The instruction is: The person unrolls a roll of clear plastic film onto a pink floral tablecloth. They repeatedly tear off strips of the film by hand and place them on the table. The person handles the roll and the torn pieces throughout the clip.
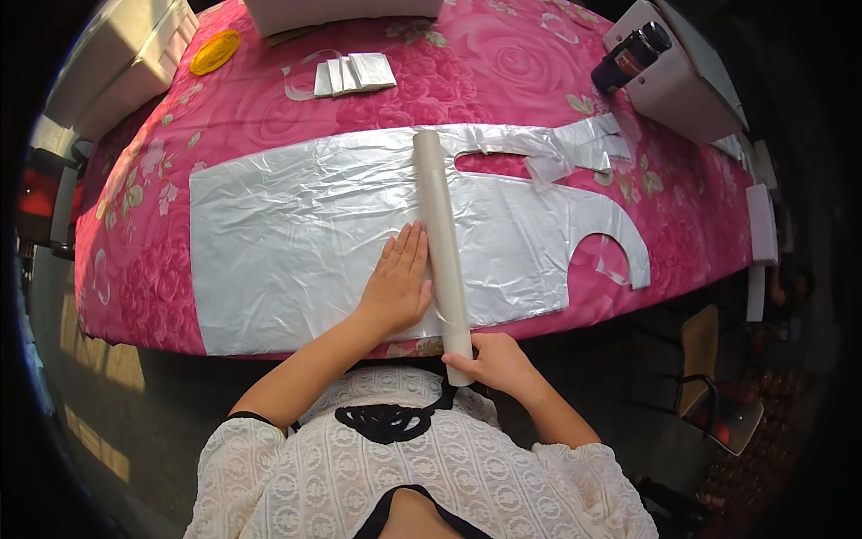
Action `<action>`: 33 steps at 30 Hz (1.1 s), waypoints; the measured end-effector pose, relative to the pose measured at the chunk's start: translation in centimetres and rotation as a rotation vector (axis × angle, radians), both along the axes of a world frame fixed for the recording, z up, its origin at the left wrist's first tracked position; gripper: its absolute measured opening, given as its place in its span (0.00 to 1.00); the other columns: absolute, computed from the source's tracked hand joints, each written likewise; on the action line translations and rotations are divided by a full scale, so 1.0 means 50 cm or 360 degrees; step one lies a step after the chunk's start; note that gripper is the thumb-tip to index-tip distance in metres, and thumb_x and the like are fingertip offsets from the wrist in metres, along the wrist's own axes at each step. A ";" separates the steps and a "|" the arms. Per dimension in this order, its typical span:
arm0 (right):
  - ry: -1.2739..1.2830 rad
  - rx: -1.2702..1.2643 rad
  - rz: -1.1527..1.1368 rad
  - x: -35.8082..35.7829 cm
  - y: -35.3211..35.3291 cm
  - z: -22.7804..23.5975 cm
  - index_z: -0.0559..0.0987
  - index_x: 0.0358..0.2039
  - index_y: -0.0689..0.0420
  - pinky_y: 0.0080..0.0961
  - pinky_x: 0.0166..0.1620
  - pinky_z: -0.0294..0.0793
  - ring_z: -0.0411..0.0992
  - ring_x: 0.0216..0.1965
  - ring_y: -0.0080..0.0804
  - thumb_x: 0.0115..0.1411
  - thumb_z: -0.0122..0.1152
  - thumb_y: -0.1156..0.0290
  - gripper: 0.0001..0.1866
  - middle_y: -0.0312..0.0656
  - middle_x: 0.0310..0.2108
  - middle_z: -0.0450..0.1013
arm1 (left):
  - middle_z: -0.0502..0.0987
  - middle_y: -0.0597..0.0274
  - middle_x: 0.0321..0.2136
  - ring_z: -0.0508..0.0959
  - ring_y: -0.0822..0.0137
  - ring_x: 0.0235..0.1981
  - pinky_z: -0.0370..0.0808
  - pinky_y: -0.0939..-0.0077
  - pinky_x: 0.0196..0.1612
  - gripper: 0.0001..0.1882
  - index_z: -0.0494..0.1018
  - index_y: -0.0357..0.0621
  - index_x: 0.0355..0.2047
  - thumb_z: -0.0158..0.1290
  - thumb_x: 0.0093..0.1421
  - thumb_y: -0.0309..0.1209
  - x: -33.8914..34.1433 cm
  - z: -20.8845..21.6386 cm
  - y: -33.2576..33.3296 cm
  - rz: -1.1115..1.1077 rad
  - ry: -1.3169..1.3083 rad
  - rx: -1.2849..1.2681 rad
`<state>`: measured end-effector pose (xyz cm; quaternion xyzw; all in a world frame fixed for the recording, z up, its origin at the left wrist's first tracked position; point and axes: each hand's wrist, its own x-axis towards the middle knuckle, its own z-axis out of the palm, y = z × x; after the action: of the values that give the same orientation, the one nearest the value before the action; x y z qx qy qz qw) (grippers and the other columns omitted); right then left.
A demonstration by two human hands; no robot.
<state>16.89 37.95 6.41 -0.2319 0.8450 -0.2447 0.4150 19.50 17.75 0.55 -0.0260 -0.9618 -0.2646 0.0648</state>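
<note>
A white plastic apron (296, 234) lies spread flat on the table, its neck loop and cut-outs toward the right. Across it, running from far to near, rests a long pale tube (440, 216); its near end juts past the table edge. My right hand (496, 362) grips that near end, thumb on top and fingers wrapped beneath. My left hand (397, 280) lies flat on the plastic, fingers stretched out and pointing away, right beside the tube's left side. The side of the left hand appears to touch the tube.
A pink rose-patterned cloth (144, 269) covers the table. Toward the back lie folded white plastic pieces (356, 74) and a yellow disc (215, 52). White boxes (682, 85) stand around the far edges, a dark bottle (631, 56) against the right one. A chair (709, 377) stands at lower right.
</note>
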 end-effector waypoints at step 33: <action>0.0091 -0.0865 0.1730 0.056 -0.545 0.091 0.75 0.42 0.60 0.36 0.48 0.68 0.69 0.46 0.46 0.51 0.57 0.65 0.19 0.49 0.45 0.71 | 0.46 0.36 0.61 0.45 0.46 0.64 0.42 0.56 0.64 0.36 0.48 0.25 0.58 0.43 0.51 0.32 0.005 -0.050 0.003 0.0125 0.0175 -0.0224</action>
<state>19.71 10.69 10.98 -0.7343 0.5237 -0.1984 0.3835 19.74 17.90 -1.96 -0.0072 -0.9733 -0.1916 0.1259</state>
